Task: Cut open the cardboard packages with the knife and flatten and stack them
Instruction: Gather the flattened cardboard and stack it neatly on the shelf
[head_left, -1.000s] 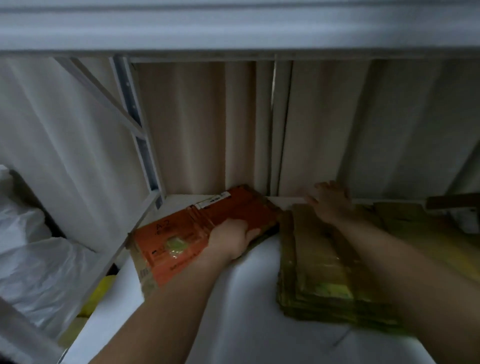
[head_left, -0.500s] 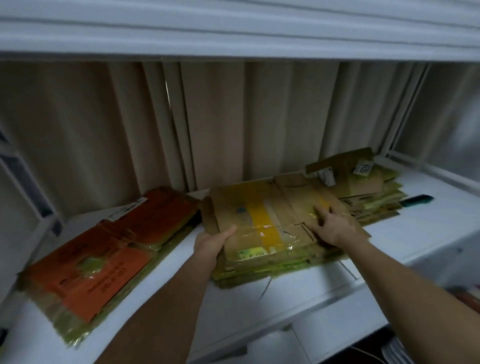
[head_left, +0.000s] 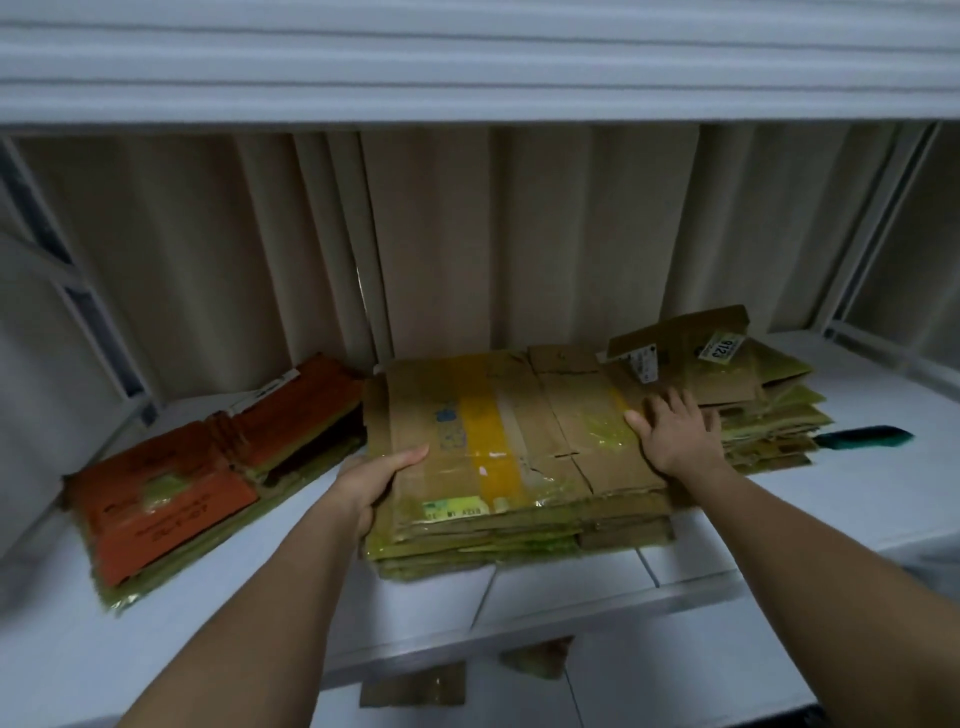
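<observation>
Looks like you're near the end: every package in view is already cut open and flat. The middle stack (head_left: 514, 467) of brown flattened boxes sits on the white table (head_left: 857, 499), with its front edge at the table's edge. Your left hand (head_left: 374, 486) grips its left front corner, thumb on top and fingers curled under the edge. Your right hand (head_left: 675, 431) lies flat on top with the fingers spread, pressing down near the right side. Probably you're squaring or shifting this pile.

The orange stack (head_left: 171, 483) lies to the left, just beside it and slightly fanned. The right stack (head_left: 758, 400) touches the middle one, and its top labelled flap sticks up rather than lying flat. The knife (head_left: 867, 436), with a dark green handle, lies on the table just right of that pile, untouched.

What's left, at a guess: press that flap down and maybe merge the piles. No uncut boxes are visible.

Room: beige curtain (head_left: 467, 249) behind, white shelf or ledge overhead, dim light. A cardboard scrap (head_left: 415, 686) lies on the floor below.
</observation>
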